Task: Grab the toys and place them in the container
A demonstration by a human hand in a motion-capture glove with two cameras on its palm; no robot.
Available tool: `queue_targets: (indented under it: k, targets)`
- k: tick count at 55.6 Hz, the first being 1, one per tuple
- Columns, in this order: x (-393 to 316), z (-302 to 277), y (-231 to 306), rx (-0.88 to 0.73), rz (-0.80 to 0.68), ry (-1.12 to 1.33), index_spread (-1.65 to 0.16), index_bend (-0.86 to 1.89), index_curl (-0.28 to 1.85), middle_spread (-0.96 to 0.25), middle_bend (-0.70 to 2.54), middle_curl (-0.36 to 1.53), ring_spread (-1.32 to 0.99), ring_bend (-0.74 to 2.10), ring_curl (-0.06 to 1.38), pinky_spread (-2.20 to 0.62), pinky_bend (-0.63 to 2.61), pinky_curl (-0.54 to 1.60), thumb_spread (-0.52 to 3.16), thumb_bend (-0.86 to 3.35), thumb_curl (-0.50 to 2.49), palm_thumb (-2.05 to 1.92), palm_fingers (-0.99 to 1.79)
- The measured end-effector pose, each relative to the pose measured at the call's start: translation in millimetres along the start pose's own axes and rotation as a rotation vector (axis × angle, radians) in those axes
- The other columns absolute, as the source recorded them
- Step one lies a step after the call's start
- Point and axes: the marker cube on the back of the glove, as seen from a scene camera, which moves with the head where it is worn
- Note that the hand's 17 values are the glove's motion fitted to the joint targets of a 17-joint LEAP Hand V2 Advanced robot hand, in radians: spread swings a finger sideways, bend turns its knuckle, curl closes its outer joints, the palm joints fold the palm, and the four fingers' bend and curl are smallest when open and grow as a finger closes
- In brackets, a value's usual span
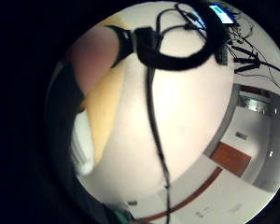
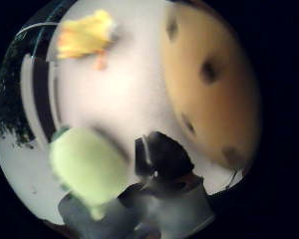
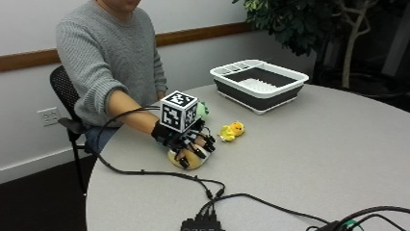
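My gloved right hand (image 3: 185,139) lies on top of a tan spotted soft toy (image 3: 195,163) near the table's left edge, its fingers curled down over the toy. That tan toy (image 2: 209,84) fills much of the thumb side palm view, and the tan toy (image 1: 102,107) shows beside a fingertip (image 1: 95,51) in the little finger side view. A small yellow duck toy (image 3: 232,130) lies just right of the hand; the duck (image 2: 84,35) is also in the thumb side view. A green toy (image 3: 202,109) sits behind the hand, partly hidden, and the green toy (image 2: 87,164) appears close to the palm. The container (image 3: 238,93), dark with a white rim, stands farther back.
The round grey table (image 3: 307,144) carries black cables (image 3: 192,179) running from the hand to a hub (image 3: 205,224) at the front edge. A potted plant (image 3: 301,24) stands behind the container. The person sits on a black chair (image 3: 64,91) at the left.
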Motion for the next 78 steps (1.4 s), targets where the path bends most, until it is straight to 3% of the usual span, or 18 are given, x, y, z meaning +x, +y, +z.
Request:
queue_targets:
  k: [14, 20, 24, 29, 41, 50, 62, 73, 78]
  targets:
    - [0.1, -4.3, -6.2, 0.092, -0.003, 0.004, -0.38, 0.14, 0.28, -0.18, 0.25, 0.25, -0.14, 0.38, 0.25, 0.01, 1.02, 0.39, 1.37, 0.03, 0.33, 0.15, 0.12]
    - [-0.3, -18.0, -9.5, 0.176, -0.002, 0.007, -0.38, 0.16, 0.29, -0.24, 0.48, 0.33, -0.28, 0.61, 0.31, -0.10, 0.86, 0.33, 1.43, 0.12, 0.38, 0.31, 0.50]
    - [1.8, -39.1, -12.5, 0.185, -0.011, 0.001, -0.40, 0.25, 0.32, -0.27, 0.57, 0.37, -0.37, 0.78, 0.36, -0.24, 0.91, 0.33, 1.31, 0.19, 0.48, 0.52, 0.91]
    - [8.1, -93.8, -12.6, 0.279, -0.020, -0.037, -0.42, 0.34, 0.39, -0.28, 0.69, 0.45, -0.44, 0.86, 0.43, -0.31, 0.89, 0.36, 1.17, 0.20, 0.56, 0.59, 1.01]
    - [-5.8, -204.3, -4.2, 0.433, -0.078, -0.108, -0.46, 0.56, 0.57, -0.28, 0.88, 0.59, -0.54, 0.95, 0.53, -0.38, 0.89, 0.42, 0.89, 0.16, 0.71, 0.62, 0.98]
    - [-143.0, -231.8, -19.2, 0.384, -0.350, -0.257, -0.47, 0.64, 0.70, -0.27, 0.95, 0.68, -0.58, 1.00, 0.59, -0.39, 0.94, 0.45, 0.74, 0.14, 0.79, 0.62, 0.91]
    - [-368.5, -233.3, -33.8, 0.350, -0.606, -0.126, -0.48, 0.64, 0.82, -0.26, 0.96, 0.75, -0.59, 1.04, 0.65, -0.39, 1.03, 0.49, 0.63, 0.11, 0.89, 0.61, 0.76]
    - [-412.9, -225.7, -37.6, 0.327, -0.661, -0.114, -0.50, 0.61, 0.91, -0.26, 0.96, 0.81, -0.61, 1.05, 0.68, -0.39, 1.10, 0.51, 0.60, 0.09, 0.96, 0.60, 0.68]
    - [-413.2, -210.1, -39.2, 0.232, -0.646, -0.134, -0.50, 0.58, 0.95, -0.26, 0.93, 0.82, -0.60, 1.05, 0.70, -0.38, 1.14, 0.52, 0.60, 0.08, 0.99, 0.59, 0.61]
